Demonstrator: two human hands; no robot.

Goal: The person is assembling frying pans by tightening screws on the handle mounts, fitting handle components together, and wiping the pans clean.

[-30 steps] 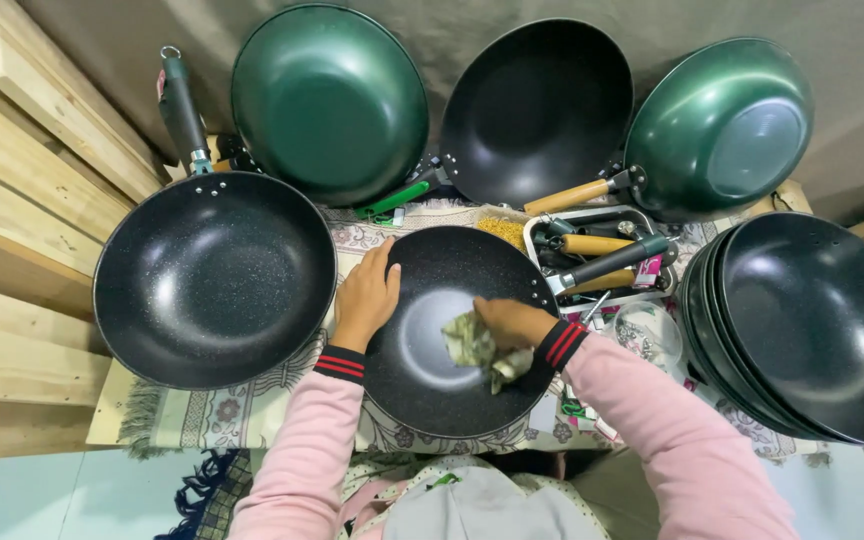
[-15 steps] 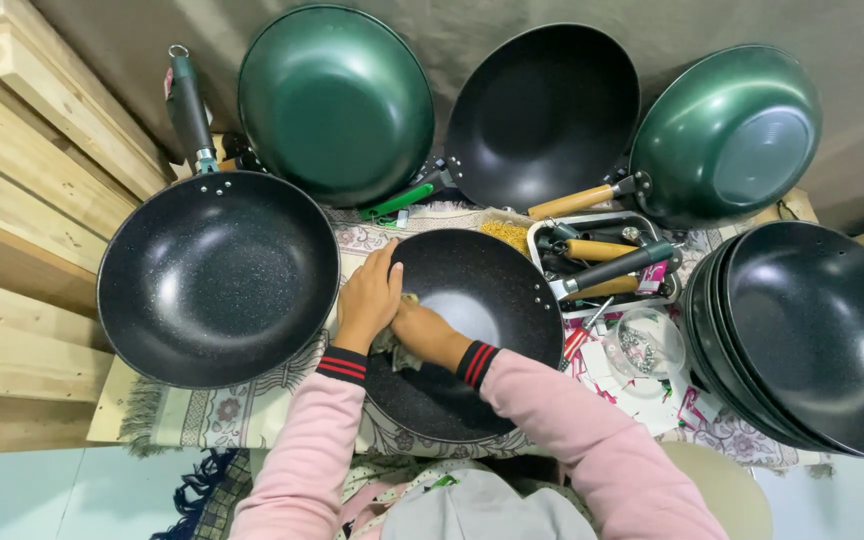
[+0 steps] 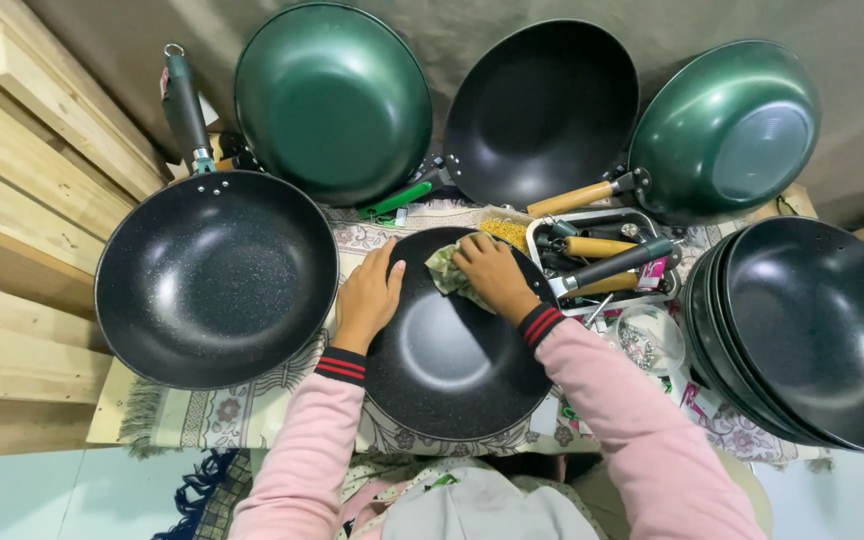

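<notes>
At centre frame, fingers of the right hand (image 3: pixel 492 272) press a crumpled greenish cloth (image 3: pixel 446 270) against the upper inside wall of a black wok (image 3: pixel 452 350), the fingers curled down over the cloth. Just left of it, the left hand (image 3: pixel 370 297) lies with fingers spread flat over the wok's left rim, steadying it. Both arms wear pink sleeves with dark, red-striped cuffs.

The wok sits on a patterned, fringed mat (image 3: pixel 242 410). Beside it at left rests a larger speckled black pan (image 3: pixel 217 278) with a dark handle pointing to the upper left. A green wok (image 3: pixel 332 100), a black wok (image 3: pixel 542 110) and another green wok (image 3: pixel 727 130) lean along the top of the frame. A metal tray (image 3: pixel 642 225) holding loose handles and a small pink-and-white packet (image 3: pixel 654 272) lies right of centre; a clear plastic wrapper (image 3: pixel 647 340) sits below it. Stacked black woks (image 3: pixel 812 330) fill the right edge.

Half a second earlier the cloth was lower and further left in the wok; a second ago it was near the wok's middle right.
</notes>
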